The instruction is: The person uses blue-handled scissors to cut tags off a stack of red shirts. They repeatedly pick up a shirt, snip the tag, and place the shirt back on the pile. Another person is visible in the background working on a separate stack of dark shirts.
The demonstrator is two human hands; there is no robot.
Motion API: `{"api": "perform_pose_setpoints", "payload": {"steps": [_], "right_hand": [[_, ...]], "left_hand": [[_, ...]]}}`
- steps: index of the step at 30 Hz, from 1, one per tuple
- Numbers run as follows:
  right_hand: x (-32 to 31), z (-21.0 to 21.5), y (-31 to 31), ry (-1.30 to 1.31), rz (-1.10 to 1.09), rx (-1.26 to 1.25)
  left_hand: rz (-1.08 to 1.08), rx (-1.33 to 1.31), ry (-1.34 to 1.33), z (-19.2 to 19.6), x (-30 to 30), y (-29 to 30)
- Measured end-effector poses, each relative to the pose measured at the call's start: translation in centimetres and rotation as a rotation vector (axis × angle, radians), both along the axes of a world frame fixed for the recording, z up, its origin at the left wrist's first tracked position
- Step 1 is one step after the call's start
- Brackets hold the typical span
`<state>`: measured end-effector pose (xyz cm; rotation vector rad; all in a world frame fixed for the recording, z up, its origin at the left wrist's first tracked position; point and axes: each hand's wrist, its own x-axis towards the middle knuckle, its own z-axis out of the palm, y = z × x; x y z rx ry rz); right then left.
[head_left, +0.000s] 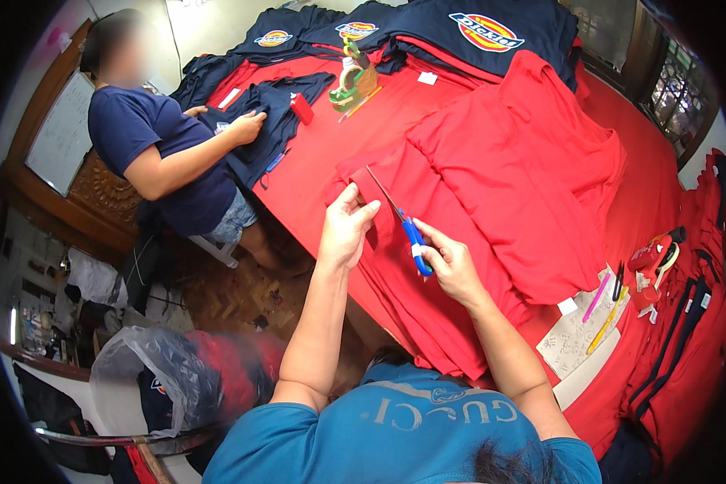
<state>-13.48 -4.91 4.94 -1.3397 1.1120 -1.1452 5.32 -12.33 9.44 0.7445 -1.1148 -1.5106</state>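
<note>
A red shirt [508, 161] lies spread across the red-covered table in front of me, its near part bunched and hanging over the edge. At its left corner my left hand [344, 229] is closed, thumb and fingers pinching the fabric's edge. My right hand [453, 268] grips a pair of scissors [412, 239] by the blue handles. The scissors' thin blades point up and left over the shirt, beside my left fingertips. Whether the blades touch any thread or cloth is too small to tell.
A co-worker [157, 153] at the left handles a dark navy shirt [286, 105]. Beyond are a green tape dispenser [353, 85] and stacked navy shirts [492, 32]. Pens [607, 323] and a paper [569, 343] lie at right; a plastic bag of garments [173, 375] stands lower left.
</note>
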Motion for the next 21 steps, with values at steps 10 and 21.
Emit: {"api": "perform_pose_setpoints", "payload": {"steps": [10,21], "right_hand": [[0.0,0.4,0.4,0.071,-0.048,-0.107],[-2.0,1.6,8.8,0.119,0.225,0.069]], "left_hand": [[0.053,-0.115,-0.122,-1.1,0.2,-0.1],[0.592,-0.446,-1.045,-6.5,7.0,-7.5]]}}
